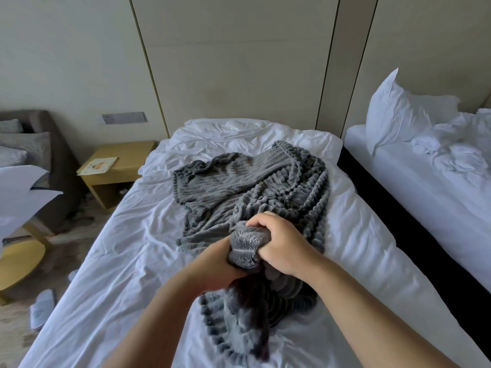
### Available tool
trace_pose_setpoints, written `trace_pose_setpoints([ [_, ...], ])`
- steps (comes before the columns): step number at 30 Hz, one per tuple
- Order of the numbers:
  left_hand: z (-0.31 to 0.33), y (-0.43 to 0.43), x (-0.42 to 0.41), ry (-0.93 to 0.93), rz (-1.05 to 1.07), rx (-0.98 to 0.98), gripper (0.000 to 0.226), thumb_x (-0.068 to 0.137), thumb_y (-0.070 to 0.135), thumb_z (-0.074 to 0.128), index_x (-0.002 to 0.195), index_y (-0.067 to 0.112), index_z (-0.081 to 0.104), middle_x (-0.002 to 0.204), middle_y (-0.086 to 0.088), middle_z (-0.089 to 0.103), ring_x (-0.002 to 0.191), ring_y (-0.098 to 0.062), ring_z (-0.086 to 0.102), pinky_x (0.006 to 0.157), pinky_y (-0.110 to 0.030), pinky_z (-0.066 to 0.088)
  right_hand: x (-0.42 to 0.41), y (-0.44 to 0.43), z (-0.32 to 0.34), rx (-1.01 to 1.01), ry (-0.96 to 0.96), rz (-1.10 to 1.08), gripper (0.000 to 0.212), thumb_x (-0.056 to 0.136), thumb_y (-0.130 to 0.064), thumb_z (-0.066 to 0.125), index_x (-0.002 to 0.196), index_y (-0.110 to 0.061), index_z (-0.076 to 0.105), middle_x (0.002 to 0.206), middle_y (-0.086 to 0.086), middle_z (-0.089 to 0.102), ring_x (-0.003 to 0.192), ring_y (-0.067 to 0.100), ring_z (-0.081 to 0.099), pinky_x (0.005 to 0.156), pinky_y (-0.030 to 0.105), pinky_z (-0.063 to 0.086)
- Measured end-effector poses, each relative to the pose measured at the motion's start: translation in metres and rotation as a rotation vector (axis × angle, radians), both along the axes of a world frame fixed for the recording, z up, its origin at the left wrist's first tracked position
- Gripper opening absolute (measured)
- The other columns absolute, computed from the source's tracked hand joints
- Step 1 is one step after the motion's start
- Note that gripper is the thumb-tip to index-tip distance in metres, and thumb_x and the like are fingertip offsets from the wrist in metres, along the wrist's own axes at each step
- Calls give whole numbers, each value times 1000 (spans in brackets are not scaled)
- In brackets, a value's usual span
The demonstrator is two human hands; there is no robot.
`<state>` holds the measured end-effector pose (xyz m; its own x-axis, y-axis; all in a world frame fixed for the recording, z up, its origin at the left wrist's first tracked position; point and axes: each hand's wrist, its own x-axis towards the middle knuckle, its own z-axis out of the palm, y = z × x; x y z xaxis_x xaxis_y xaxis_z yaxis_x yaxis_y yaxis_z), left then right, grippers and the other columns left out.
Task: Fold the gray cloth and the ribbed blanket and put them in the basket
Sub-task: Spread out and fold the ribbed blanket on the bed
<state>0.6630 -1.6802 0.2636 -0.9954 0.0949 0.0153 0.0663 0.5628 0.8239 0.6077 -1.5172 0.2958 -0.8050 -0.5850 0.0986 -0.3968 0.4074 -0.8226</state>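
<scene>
Right now both hands grip a bunched fold of the blanket [255, 187], which sprawls crumpled across the white bed [119, 248]. Left hand [220, 264] fingers are clamped under the bunch; right hand [281, 243] fingers are clamped over it, just beside the left.

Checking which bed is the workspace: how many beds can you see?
2. One bed runs down the middle, with the ribbed blanket lying on it. A second bed stands to the right, across a dark gap, cut off by the frame edge.
</scene>
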Motion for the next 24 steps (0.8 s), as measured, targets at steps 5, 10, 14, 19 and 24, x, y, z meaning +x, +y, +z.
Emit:
trace_pose_setpoints([
  [5, 12, -2, -1, 117, 71, 370, 45, 62, -12, 63, 91, 23, 64, 84, 4, 69, 81, -11, 64, 71, -28, 55, -11, 18, -24, 23, -261, -136, 52, 72, -14, 79, 112, -23, 47, 103, -8, 60, 92, 10, 59, 76, 24, 48],
  [10, 36, -17, 3, 153, 81, 839, 48, 55, -14, 62, 92, 15, 56, 79, -7, 65, 71, -20, 62, 63, -26, 55, -14, 35, -58, 86, -359, -159, 14, 70, -3, 73, 83, -10, 72, 77, 1, 70, 73, 11, 62, 75, 36, 51],
  [14, 52, -36, 6, 65, 78, 1048, 44, 65, -4, 64, 100, 19, 53, 91, -12, 63, 78, -24, 65, 66, -30, 56, -22, 40, -49, -107, -316, -427, 15, 79, -9, 69, 89, -18, 74, 88, 1, 74, 89, 19, 68, 83, 41, 54],
  [19, 47, -19, 4, -61, 146, 514, 84, 49, 32, 86, 125, 39, 51, 125, -3, 59, 111, -20, 62, 97, -38, 50, -5, 15, -2, -89, -124, -139, 24, 77, -26, 61, 98, -29, 72, 84, -7, 75, 80, 8, 68, 73, 29, 56],
  [24, 27, 3, -5, 67, -81, -146, 19, 78, 22, 77, 93, 15, 68, 84, 9, 70, 82, -8, 64, 77, -29, 50, 7, 0, 14, -61, 256, 49, 47, 70, 3, 50, 110, -17, 63, 94, -16, 54, 87, 5, 53, 71, 5, 38],
])
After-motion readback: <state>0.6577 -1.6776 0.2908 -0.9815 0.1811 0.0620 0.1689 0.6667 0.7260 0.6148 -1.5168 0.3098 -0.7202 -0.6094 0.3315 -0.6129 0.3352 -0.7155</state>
